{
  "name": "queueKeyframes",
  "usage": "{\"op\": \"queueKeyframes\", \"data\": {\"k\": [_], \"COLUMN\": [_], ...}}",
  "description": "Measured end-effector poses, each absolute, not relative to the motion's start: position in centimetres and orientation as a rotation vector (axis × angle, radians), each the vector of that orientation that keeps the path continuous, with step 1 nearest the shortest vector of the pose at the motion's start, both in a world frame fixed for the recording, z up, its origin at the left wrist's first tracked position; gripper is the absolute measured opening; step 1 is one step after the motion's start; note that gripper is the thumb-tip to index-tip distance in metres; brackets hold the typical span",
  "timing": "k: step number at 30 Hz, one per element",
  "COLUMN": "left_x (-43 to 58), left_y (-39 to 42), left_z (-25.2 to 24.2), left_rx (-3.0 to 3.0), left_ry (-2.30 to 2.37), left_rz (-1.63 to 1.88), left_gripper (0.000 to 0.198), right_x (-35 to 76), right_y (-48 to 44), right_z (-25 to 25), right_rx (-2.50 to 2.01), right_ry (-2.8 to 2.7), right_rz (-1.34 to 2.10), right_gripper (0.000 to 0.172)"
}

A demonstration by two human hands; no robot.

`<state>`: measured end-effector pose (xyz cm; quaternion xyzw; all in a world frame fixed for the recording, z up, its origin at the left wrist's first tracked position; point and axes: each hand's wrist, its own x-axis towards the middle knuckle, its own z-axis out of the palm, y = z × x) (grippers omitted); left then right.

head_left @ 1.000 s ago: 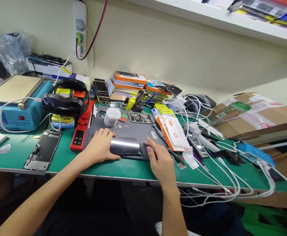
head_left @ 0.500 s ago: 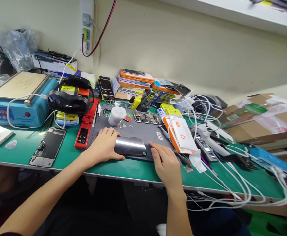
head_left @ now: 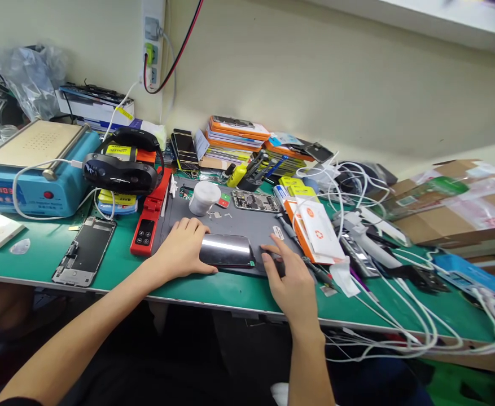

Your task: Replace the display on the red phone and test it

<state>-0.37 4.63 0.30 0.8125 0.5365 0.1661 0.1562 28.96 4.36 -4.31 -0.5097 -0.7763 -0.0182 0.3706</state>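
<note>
A phone screen (head_left: 227, 250) with a glossy dark face lies on the grey work mat (head_left: 253, 228). My left hand (head_left: 182, 248) grips its left end, thumb along the near edge and fingers over the far side. Just off the right end, my right hand (head_left: 292, 273) hovers with index finger and thumb spread apart. A dark patch shows between those fingers, too unclear to name. Behind the screen on the mat stand a white round tub (head_left: 205, 198) and an opened phone body (head_left: 255, 201) with its inner parts showing.
To the left are a red device (head_left: 145, 228), a detached phone screen (head_left: 85, 251), a black headset (head_left: 122, 169) and a blue heating machine (head_left: 35, 175). On the right lie orange-white boxes (head_left: 315, 231), a glue gun-like grey tool (head_left: 366, 242) and tangled white cables (head_left: 420, 316).
My right hand has opened, its index finger lifting and drawing away from the screen's right end. The left hand keeps its grip. The whole view has shifted slightly.
</note>
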Motion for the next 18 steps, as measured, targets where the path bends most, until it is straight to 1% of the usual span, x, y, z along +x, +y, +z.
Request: {"op": "queueKeyframes", "data": {"k": [3,9,18], "left_x": [-0.36,-0.42,-0.69], "left_y": [4.65,4.68,5.04], "left_z": [0.17,0.21,0.84], "left_rx": [2.328,2.325,2.322], "left_ry": [1.541,1.541,1.559], "left_rz": [0.481,0.484,0.491], "left_gripper": [0.084,0.084,0.074], "right_x": [29.0,28.89,28.5], "right_y": [4.46,4.45,4.83], "right_z": [-4.37,-4.24,-3.68], "right_rx": [-1.288,-1.301,-1.305], "right_ry": [-2.005,-1.977,-1.957], "right_rz": [-0.046,-0.018,0.011], "right_gripper": [0.033,0.037,0.033]}}
